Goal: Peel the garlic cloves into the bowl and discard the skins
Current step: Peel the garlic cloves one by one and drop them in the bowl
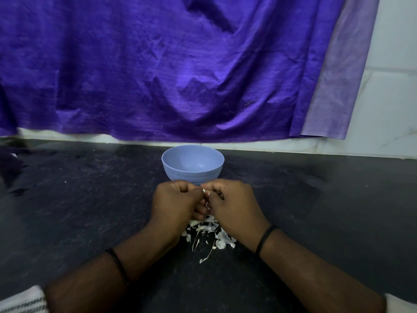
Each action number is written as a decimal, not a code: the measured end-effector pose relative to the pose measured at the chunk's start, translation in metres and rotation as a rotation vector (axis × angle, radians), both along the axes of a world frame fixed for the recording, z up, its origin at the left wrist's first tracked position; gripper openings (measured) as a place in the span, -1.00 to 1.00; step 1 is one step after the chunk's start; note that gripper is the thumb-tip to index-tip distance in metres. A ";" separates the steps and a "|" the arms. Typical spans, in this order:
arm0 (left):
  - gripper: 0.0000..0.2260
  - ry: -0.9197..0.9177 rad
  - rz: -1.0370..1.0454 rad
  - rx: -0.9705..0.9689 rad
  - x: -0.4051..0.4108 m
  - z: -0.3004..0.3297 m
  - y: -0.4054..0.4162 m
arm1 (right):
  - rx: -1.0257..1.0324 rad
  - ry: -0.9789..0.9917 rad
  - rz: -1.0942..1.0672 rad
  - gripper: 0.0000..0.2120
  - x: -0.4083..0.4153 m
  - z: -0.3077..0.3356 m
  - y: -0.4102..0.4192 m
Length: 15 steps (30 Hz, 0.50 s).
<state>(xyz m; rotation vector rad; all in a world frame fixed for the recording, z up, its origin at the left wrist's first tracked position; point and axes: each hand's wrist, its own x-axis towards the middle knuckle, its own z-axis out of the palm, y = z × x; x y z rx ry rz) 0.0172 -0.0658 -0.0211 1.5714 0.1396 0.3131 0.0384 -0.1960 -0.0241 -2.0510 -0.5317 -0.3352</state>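
Note:
A light blue bowl (193, 163) stands upright on the dark counter, just beyond my hands; its visible inside shows no cloves. My left hand (174, 201) and my right hand (230, 203) meet in front of the bowl, fingers curled, pinching a small garlic clove (204, 192) between their fingertips. Only a white sliver of the clove shows. A pile of white garlic skins (208, 232) lies on the counter under and behind my hands, toward me.
The dark stone counter (90, 211) stretches left and right. A purple cloth (180, 64) hangs on the wall behind the bowl, above a white tiled wall (392, 98). A dark cloth heap (11, 168) lies at the far left.

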 end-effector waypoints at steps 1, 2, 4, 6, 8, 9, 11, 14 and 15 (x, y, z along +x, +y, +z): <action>-0.87 -0.002 -0.001 0.002 0.000 0.000 0.000 | -0.006 -0.004 0.001 -0.78 0.000 0.000 0.000; -0.87 -0.003 -0.001 0.003 -0.001 0.000 0.000 | -0.007 -0.004 0.005 -0.78 0.000 0.000 0.000; -0.87 -0.003 -0.004 0.003 -0.001 0.001 0.000 | -0.006 -0.002 0.009 -0.78 0.000 0.000 0.000; -0.87 0.003 -0.015 -0.001 0.000 0.001 0.000 | -0.009 -0.001 0.002 -0.78 0.000 0.001 0.000; -0.87 0.005 -0.026 -0.008 0.000 0.001 0.000 | -0.015 -0.002 0.001 -0.78 0.000 0.001 0.000; -0.88 0.003 -0.032 -0.010 0.000 0.000 0.000 | -0.018 -0.002 0.004 -0.78 0.000 0.002 0.000; -0.88 -0.001 -0.041 -0.013 0.001 0.000 0.001 | -0.023 -0.012 0.010 -0.79 -0.001 0.004 -0.001; -0.87 -0.003 -0.061 -0.027 0.001 0.000 0.001 | -0.013 0.001 0.013 -0.81 -0.001 0.005 -0.002; -0.86 -0.004 -0.066 -0.031 0.001 0.000 0.001 | -0.007 0.011 0.019 -0.81 0.000 0.005 -0.003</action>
